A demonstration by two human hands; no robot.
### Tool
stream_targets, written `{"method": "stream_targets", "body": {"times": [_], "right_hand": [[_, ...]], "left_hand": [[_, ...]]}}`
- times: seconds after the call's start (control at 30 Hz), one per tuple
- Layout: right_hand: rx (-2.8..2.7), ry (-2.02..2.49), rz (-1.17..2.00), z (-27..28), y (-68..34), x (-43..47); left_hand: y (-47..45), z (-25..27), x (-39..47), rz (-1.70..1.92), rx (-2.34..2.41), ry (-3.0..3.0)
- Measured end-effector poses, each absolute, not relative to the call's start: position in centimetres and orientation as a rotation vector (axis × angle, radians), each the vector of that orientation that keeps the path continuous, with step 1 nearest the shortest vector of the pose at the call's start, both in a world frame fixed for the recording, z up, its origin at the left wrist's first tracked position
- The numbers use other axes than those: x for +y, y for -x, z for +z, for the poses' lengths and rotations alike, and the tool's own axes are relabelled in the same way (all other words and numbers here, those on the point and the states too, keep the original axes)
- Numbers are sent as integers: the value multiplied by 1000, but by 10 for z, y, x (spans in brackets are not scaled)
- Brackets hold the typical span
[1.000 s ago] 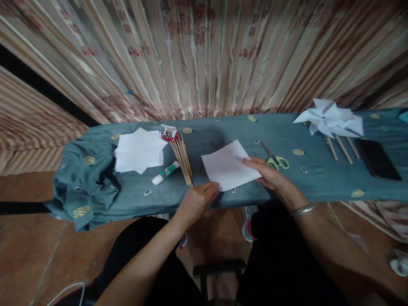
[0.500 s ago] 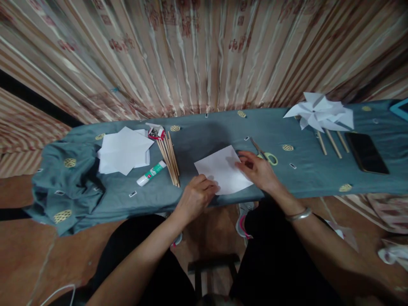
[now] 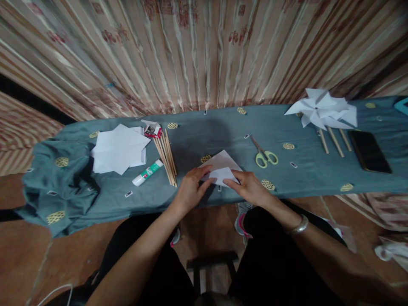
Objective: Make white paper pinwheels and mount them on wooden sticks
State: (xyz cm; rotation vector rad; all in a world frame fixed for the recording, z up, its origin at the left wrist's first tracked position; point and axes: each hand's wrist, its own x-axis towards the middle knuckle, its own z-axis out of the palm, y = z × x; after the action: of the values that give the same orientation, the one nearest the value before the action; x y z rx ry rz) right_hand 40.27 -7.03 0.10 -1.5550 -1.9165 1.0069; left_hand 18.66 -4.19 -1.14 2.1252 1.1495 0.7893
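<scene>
A white sheet of paper (image 3: 223, 160) lies near the front edge of the cloth-covered table, its near corner turned up over the rest. My left hand (image 3: 194, 185) pinches its left side between thumb and fingers. From the right, my right hand (image 3: 249, 185) grips the other side, thumb on the raised flap. Just beyond my right hand rest scissors (image 3: 264, 154) with light green handles. To the left of the paper are several wooden sticks (image 3: 166, 159) and a green and white glue stick (image 3: 147, 172).
A stack of white paper (image 3: 119, 148) sits at the left beside a small red box (image 3: 152, 129) of metal pins. White paper pinwheels (image 3: 321, 109) on sticks and a black phone (image 3: 369, 151) lie at the right. A patterned curtain (image 3: 204, 55) hangs behind the table.
The paper's near corner has been folded up and away from me. My right hand has come down and left, off the scissors' handles, which now show fully.
</scene>
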Motion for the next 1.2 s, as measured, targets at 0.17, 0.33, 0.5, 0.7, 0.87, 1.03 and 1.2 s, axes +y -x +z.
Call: {"method": "stream_targets", "body": {"times": [0.17, 0.33, 0.5, 0.7, 0.87, 1.03, 1.2], "right_hand": [[-1662, 1666, 968, -11, -407, -56], [-1552, 1665, 947, -15, -411, -44], [-1593, 1786, 840, -9, -411, -32], [-1706, 1777, 676, -10, -406, -30], [-1773, 1701, 525, -20, -405, -34], [-1882, 1695, 384, -24, -406, -33], [-2005, 1681, 206, -26, -407, -35]], "left_hand": [[-179, -15, -28, 644, 1316, -2156], [-175, -21, -24, 659, 1323, -2112], [-175, -18, -22, 671, 1286, -2149], [-193, -17, -47, 654, 990, -2670], [-209, -31, -70, 371, 912, -2778], [-211, -33, -71, 263, 953, -2788], [-211, -32, -71, 227, 957, -2790]]}}
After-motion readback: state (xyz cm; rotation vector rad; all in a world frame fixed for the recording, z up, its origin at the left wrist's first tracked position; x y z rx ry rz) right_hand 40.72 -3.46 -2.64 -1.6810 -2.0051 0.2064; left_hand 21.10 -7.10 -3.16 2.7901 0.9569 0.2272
